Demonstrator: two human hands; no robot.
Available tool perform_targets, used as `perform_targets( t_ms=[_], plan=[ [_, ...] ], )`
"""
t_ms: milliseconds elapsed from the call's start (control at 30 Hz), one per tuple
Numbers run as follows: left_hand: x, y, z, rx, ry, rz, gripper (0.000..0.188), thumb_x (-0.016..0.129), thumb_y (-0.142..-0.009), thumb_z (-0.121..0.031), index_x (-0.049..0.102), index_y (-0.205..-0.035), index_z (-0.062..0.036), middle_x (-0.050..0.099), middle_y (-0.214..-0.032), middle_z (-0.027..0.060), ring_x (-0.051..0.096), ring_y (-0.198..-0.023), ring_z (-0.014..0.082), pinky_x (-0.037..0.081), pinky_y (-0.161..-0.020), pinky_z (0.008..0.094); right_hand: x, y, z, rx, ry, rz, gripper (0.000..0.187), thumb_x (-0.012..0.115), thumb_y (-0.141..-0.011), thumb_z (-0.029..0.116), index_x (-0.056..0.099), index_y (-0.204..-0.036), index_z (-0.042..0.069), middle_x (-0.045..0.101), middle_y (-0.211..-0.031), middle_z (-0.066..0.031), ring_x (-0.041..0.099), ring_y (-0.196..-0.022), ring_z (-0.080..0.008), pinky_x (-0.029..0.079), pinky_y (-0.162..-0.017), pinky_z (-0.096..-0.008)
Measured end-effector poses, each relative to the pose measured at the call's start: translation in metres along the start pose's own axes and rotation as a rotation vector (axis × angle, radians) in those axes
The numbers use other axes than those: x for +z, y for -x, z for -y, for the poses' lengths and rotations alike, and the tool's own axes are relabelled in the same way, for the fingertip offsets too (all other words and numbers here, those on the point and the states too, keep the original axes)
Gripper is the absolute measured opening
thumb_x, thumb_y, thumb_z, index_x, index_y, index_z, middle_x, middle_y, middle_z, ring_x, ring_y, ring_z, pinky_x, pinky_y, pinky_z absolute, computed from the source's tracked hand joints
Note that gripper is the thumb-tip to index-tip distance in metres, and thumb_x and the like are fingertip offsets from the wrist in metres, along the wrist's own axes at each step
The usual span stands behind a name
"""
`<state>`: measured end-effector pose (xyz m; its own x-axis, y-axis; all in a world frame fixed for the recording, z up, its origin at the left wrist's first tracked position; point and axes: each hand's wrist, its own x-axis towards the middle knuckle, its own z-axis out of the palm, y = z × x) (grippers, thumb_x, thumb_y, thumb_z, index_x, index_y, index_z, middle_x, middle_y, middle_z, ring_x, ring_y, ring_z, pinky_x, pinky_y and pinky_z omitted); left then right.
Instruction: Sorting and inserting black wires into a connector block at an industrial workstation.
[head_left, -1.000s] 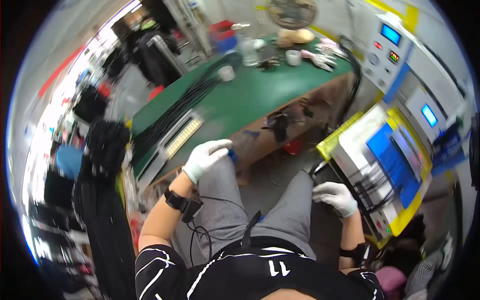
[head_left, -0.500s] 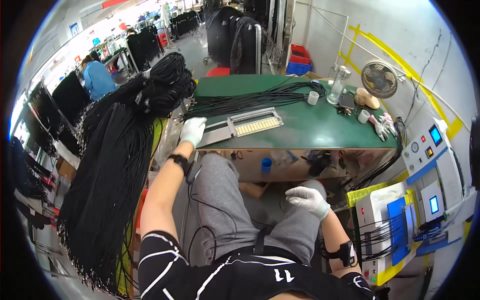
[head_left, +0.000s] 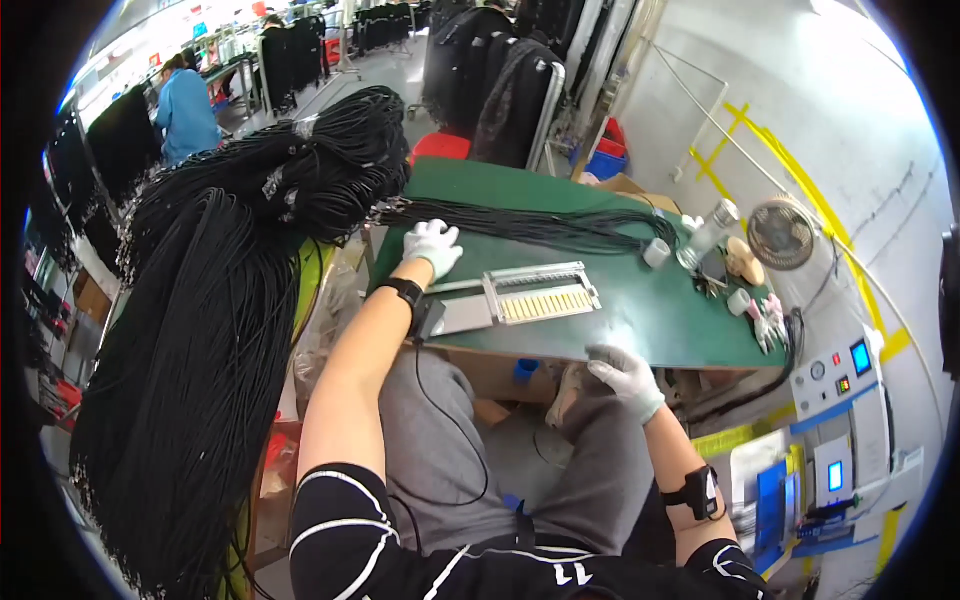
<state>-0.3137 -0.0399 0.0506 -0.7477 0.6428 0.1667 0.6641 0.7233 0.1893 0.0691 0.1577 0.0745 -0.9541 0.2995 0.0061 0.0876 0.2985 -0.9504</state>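
White-gloved left hand (head_left: 432, 246) flat on the green-topped workbench (head_left: 640, 320), fingers spread, holding nothing. Bundle of thin black cords (head_left: 540, 226) just beyond the fingertips, long axis running rightward across the bench. White-gloved right hand (head_left: 624, 376) at the near edge, farther off, grip hard to tell. Slotted metal jig (head_left: 520, 298) between the hands.

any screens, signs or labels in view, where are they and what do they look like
Small screen: on the white control box right of the green table, rectangular, glowing blue.
Second screen: on the white unit lower right, upright rectangle, blue.
Floor marking: yellow tape lines, upper right.
White tags: tied on the black cord bundles, left.
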Motion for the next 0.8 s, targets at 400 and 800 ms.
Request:
perform_targets(
  t_ms=[400,800],
  plan=[
    [-0.075,0.127,0.003,0.121,0.294,0.267,0.037,0.069,-0.084,-0.037,0.070,-0.113,-0.0136,0.067,-0.103,0.0127,0.064,-0.100,0.0322,0.051,-0.088,0.0422,0.038,-0.116,0.009,-0.284,1.016,-0.198,0.058,0.083,-0.070,0.030,0.066,-0.123,0.015,0.058,-0.132,-0.0145,0.056,-0.110,-0.0382,0.046,-0.097,-0.0480],
    [-0.146,0.224,0.027,0.049,0.161,-0.215,0.028,0.069,-0.083,-0.033,0.072,-0.101,-0.0117,0.068,-0.093,0.0107,0.065,-0.088,0.0311,0.052,-0.079,0.0416,0.035,-0.188,-0.033,-0.707,0.696,-0.024,0.051,0.081,-0.070,0.018,0.068,-0.119,0.012,0.059,-0.133,-0.0148,0.054,-0.119,-0.0379,0.045,-0.101,-0.0460]
  ],
)
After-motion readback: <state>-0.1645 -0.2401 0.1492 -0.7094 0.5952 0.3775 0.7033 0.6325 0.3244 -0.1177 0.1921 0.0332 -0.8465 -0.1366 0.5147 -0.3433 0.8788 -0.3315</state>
